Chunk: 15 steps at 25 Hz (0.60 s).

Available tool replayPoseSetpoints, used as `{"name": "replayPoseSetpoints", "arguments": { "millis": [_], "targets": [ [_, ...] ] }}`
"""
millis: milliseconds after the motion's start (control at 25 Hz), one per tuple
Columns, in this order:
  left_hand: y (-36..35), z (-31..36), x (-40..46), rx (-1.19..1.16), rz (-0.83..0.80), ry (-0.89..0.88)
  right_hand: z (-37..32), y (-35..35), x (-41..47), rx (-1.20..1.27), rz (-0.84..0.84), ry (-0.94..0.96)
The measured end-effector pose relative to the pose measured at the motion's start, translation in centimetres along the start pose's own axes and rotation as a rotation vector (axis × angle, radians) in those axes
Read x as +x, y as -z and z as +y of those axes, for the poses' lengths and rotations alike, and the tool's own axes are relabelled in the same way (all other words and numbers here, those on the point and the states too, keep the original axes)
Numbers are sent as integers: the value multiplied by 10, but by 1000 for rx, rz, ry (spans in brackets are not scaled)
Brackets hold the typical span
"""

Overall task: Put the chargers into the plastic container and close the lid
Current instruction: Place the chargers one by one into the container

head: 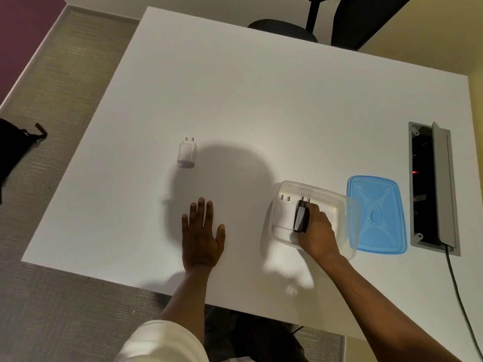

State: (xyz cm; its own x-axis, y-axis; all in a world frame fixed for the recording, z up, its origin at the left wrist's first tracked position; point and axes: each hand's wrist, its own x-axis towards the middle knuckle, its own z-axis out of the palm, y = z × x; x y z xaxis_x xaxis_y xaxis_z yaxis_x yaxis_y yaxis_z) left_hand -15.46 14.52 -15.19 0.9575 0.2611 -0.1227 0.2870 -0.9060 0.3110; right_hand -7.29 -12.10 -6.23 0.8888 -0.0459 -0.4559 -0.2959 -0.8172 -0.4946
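A clear plastic container stands open on the white table, right of centre. A white charger lies inside it at the left. My right hand reaches into the container and grips a black charger, prongs pointing away from me. The blue lid lies flat on the table just right of the container. Another white charger lies alone on the table further left and beyond. My left hand rests flat on the table, fingers spread, holding nothing.
A grey cable port with its flap up is set into the table at the far right, a cable trailing from it. A black chair stands beyond the far edge. A dark bag lies on the carpet at left.
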Motion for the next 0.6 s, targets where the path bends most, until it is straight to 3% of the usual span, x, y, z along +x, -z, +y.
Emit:
{"name": "replayPoseSetpoints", "arguments": {
  "millis": [320, 440, 600],
  "targets": [
    [0, -1, 0, -2, 4, -3, 0, -2, -4, 70, 4, 17],
    [3, 1, 0, -17, -10, -4, -13, 1, -11, 46, 163, -33],
    [11, -24, 5, 12, -23, -40, -60, 0, -24, 60, 361, 203]
  ]
}}
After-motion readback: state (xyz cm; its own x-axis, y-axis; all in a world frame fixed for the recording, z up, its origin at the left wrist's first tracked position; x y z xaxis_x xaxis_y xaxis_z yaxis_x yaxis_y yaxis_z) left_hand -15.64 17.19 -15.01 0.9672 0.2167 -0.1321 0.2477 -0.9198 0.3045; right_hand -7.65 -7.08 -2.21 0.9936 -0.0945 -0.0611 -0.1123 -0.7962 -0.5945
